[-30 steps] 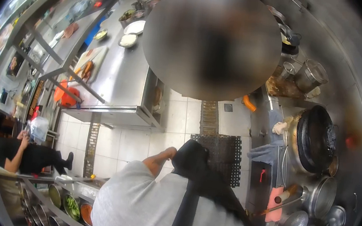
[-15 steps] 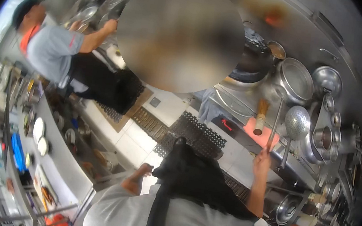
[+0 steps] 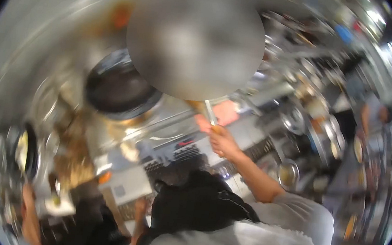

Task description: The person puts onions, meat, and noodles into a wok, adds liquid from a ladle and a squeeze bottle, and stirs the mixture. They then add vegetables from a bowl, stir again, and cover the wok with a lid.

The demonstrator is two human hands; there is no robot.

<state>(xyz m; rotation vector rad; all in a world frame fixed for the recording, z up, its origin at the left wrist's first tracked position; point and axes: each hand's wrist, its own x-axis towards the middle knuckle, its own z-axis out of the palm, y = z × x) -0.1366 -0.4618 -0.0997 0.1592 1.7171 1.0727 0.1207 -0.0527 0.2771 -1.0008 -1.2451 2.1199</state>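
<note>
My right hand is closed around the handle of a long metal ladle. The ladle's far end disappears behind the round blurred patch. Just beyond that hand a pink cloth lies on the counter edge. A large dark wok sits on the stove, ahead and to the left of my right hand. My left hand hangs low beside my black apron; motion smears its fingers, and nothing can be made out in it.
At the lower left, a co-worker's hand holds a dark pan with yellowish food. Metal pots and bowls crowd the right side. Black perforated mat covers part of the floor.
My view has swung left, bringing the wok into sight and the co-worker to the lower left. My right hand still grips the ladle, now nearer the middle of view.
</note>
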